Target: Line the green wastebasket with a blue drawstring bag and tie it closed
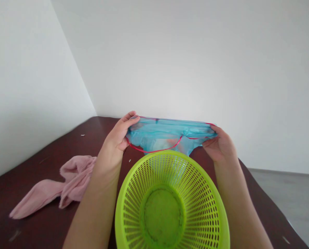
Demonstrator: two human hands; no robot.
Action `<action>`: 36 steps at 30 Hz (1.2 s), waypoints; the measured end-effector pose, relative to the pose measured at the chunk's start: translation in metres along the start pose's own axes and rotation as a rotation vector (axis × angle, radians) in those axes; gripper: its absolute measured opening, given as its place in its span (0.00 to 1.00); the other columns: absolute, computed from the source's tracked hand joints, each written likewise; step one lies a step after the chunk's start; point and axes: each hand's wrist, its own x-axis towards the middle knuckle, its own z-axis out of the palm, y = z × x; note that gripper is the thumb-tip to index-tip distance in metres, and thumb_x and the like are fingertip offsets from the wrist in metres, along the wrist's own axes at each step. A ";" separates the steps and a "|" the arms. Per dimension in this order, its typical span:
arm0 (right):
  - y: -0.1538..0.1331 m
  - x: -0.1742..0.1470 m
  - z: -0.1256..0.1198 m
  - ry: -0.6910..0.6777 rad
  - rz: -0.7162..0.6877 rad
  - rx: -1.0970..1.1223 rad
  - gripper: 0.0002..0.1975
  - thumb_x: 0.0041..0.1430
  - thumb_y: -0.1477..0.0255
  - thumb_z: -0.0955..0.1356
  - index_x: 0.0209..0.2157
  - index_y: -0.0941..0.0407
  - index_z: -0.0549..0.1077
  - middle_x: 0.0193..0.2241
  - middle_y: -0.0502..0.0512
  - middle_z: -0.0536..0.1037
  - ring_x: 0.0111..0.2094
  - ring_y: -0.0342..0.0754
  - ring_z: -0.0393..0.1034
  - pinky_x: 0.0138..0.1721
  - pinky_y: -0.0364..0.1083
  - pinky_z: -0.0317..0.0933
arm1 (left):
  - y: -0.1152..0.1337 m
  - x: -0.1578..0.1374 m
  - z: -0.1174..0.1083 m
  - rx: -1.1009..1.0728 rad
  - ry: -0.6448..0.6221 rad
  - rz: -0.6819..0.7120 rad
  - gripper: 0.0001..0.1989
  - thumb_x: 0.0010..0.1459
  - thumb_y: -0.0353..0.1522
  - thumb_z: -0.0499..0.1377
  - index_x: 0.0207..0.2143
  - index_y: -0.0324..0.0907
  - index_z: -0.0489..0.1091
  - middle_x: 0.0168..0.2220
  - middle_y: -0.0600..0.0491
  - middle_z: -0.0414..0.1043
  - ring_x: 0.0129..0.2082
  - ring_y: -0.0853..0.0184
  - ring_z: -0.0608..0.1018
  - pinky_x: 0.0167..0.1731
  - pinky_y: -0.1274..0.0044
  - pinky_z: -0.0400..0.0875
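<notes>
A thin blue plastic bag (167, 128) with a red drawstring (154, 151) is stretched sideways between my two hands. My left hand (121, 131) grips its left end, thumb and fingers closed on the edge. At the right end, my right hand (219, 141) pinches the bag's rim. The bag's lower part hangs down behind a green slotted plastic basket (128, 176), which stands nearer to me between my forearms. The basket's inside shows only its bare, marked bottom.
A crumpled pink cloth (73, 180) lies left of my left forearm on the dark red table (40, 169). Small pale scraps dot the tabletop. White walls (196, 62) rise behind and to the left. Grey floor (281, 190) shows beyond the table's right edge.
</notes>
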 end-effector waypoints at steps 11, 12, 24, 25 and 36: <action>0.004 0.020 -0.018 0.203 -0.232 -0.029 0.14 0.52 0.76 0.78 0.38 0.51 0.74 0.37 0.49 0.81 0.35 0.45 0.77 0.35 0.41 0.75 | -0.013 0.006 0.003 0.076 0.039 0.130 0.21 0.56 0.39 0.85 0.40 0.46 0.77 0.31 0.60 0.76 0.25 0.70 0.73 0.24 0.79 0.67; 0.005 0.019 -0.019 0.219 -0.311 -0.073 0.15 0.52 0.76 0.77 0.39 0.51 0.72 0.37 0.48 0.79 0.35 0.45 0.76 0.34 0.42 0.73 | -0.012 0.006 0.003 0.046 0.033 0.097 0.22 0.55 0.40 0.86 0.40 0.46 0.77 0.30 0.60 0.75 0.23 0.71 0.72 0.23 0.79 0.66; 0.014 -0.065 0.061 -0.470 -0.527 -0.752 0.13 0.83 0.56 0.71 0.51 0.47 0.87 0.56 0.56 0.91 0.63 0.59 0.84 0.72 0.64 0.73 | -0.009 -0.010 0.023 -0.050 -0.133 0.033 0.24 0.55 0.41 0.88 0.41 0.45 0.79 0.32 0.60 0.80 0.24 0.72 0.77 0.23 0.80 0.72; 0.017 -0.062 0.060 -0.514 -0.418 -0.780 0.18 0.84 0.51 0.70 0.53 0.46 0.89 0.59 0.56 0.91 0.67 0.60 0.83 0.76 0.65 0.70 | -0.008 -0.011 0.025 -0.050 -0.135 0.035 0.24 0.54 0.40 0.88 0.41 0.45 0.79 0.32 0.59 0.80 0.24 0.71 0.77 0.24 0.80 0.73; 0.050 -0.022 0.027 -0.611 -0.042 -1.093 0.36 0.74 0.30 0.71 0.34 0.45 0.92 0.52 0.62 0.94 0.61 0.72 0.87 0.78 0.77 0.66 | -0.005 -0.009 0.027 -0.078 -0.099 0.107 0.22 0.57 0.39 0.87 0.40 0.45 0.78 0.32 0.59 0.81 0.25 0.71 0.78 0.27 0.80 0.76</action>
